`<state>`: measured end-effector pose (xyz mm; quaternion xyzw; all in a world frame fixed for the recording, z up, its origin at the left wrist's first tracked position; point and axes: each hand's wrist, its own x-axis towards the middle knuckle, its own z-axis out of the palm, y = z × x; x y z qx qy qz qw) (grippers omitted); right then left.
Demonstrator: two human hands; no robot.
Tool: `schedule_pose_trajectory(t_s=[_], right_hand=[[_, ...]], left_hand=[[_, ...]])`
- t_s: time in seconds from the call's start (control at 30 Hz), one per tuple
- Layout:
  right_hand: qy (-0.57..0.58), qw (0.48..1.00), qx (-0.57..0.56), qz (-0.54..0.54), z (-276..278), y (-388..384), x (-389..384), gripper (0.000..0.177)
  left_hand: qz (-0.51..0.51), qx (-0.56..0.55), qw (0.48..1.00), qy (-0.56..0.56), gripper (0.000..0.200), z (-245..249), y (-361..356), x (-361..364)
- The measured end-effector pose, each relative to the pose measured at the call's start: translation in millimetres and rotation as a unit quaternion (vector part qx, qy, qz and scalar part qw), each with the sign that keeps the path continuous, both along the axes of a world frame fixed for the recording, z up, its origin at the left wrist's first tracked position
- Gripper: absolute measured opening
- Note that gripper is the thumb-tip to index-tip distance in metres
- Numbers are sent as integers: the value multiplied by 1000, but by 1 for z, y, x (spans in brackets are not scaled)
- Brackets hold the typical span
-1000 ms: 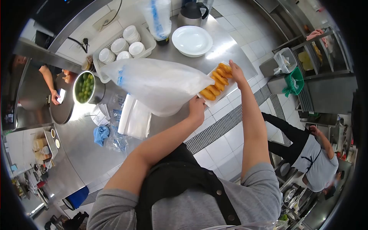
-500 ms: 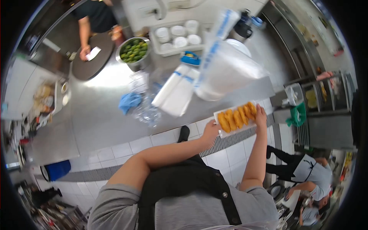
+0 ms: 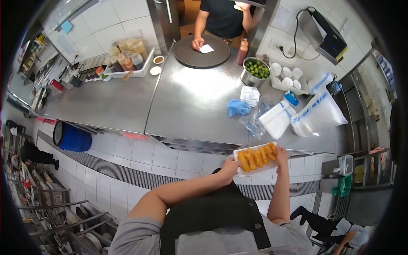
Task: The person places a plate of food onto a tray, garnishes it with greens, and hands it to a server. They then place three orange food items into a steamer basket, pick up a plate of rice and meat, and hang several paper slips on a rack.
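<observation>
I hold a white rectangular plate [image 3: 253, 173] over the floor just in front of the steel counter. A row of golden fried pieces [image 3: 256, 157] lies across it. My left hand [image 3: 230, 167] is closed on its left end, and my right hand [image 3: 281, 159] grips the right end. On the counter beyond the plate are a stack of white plastic bags [image 3: 276, 119], a crumpled clear plastic bag [image 3: 254, 123] and a bulging white bag [image 3: 318, 114] with blue print.
A person [image 3: 223, 19] behind the counter touches white paper [image 3: 207, 49] on a round dark tray [image 3: 182, 54]. Green citrus fruits [image 3: 256, 69] fill a metal pot. A blue cloth [image 3: 239, 108] lies nearby. A blue barrel [image 3: 74, 137] stands on the floor at left; another person [image 3: 340, 231] is lower right.
My view has turned left, so the counter and the round tray appear further right. The plate stays in both my hands, now closer to the counter's edge in view.
</observation>
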<state>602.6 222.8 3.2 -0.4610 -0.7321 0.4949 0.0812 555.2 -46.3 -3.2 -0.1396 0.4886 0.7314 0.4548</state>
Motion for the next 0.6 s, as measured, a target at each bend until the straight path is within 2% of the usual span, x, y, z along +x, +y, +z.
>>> schedule_pose_trajectory(t_s=[0.07, 0.17, 0.3, 0.37, 0.5, 0.6], right_hand=[[14, 999, -4, 44, 6, -40, -39, 47], [27, 993, -11, 114, 6, -93, -99, 54], [30, 982, -13, 188, 8, -164, -186, 58], [30, 972, -11, 232, 10, -204, -227, 60], [-8, 956, -103, 273, 33, -297, -297, 65], [-47, 943, -128, 304, 36, -349, -352, 66]], left_hand=[[47, 23, 999, 1, 42, 44, -48, -19], [100, 32, 994, 4, 38, 58, -113, -47], [169, 17, 985, 14, 32, 51, -183, -95], [198, 5, 980, 22, 28, 31, -218, -122], [243, -9, 969, 28, 23, 34, -289, -178], [253, -63, 964, 43, 21, 7, -346, -224]])
